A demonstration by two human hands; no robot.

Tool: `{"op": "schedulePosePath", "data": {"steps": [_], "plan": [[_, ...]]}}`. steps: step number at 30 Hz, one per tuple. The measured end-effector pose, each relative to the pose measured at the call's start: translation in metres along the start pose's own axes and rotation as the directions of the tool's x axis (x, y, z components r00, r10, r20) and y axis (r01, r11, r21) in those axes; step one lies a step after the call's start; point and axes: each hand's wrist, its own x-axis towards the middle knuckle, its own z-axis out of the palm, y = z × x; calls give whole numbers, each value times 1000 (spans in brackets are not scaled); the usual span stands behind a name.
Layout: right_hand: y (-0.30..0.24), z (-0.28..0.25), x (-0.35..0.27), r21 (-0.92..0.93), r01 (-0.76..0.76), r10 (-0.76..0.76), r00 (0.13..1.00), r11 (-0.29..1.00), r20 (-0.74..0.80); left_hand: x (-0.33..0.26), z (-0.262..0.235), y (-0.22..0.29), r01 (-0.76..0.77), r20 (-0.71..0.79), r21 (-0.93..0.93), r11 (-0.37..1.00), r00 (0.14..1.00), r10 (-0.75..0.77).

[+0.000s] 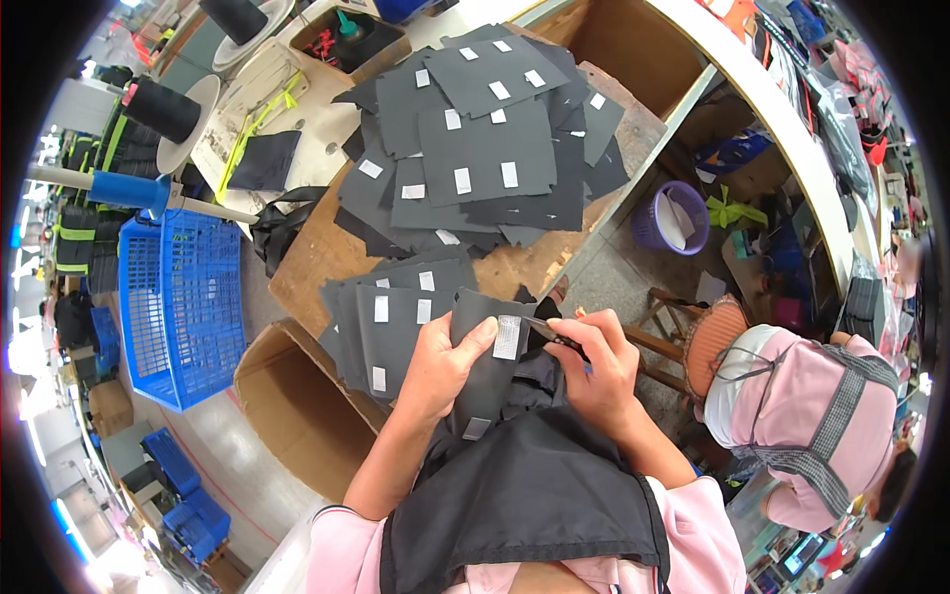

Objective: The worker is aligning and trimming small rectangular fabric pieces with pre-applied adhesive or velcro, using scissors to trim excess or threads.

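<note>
My left hand (442, 364) grips a dark grey fabric piece (483, 368) with a small white label (507, 338) sewn on it, thumb pressed beside the label. My right hand (601, 368) holds small thread snips (556, 338) whose tip touches the label's right edge. Just left of my left hand lies a low stack of similar dark pieces with white labels (391, 319). A much larger heap of the same pieces (485, 139) covers the wooden table (317, 259) farther away. Black cloth (524, 495) lies over my lap.
An open cardboard box (287, 406) stands on the floor at the left, beside a blue plastic crate (178, 307). Black thread cones (163, 109) sit at the upper left. A purple basket (673, 218) is under the table. A person in pink (811, 416) sits at the right.
</note>
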Motion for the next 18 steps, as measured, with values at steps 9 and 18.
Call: {"op": "schedulePosePath", "data": {"steps": [9, 18], "plan": [[-8, -1, 0, -16, -26, 27, 998, 1000, 51, 0, 1, -2, -4, -10, -3, 1000, 1000, 4], [-2, 0, 0, -35, 55, -54, 997, 998, 47, -1, -1, -1, -27, 27, 31, 999, 999, 26]]}}
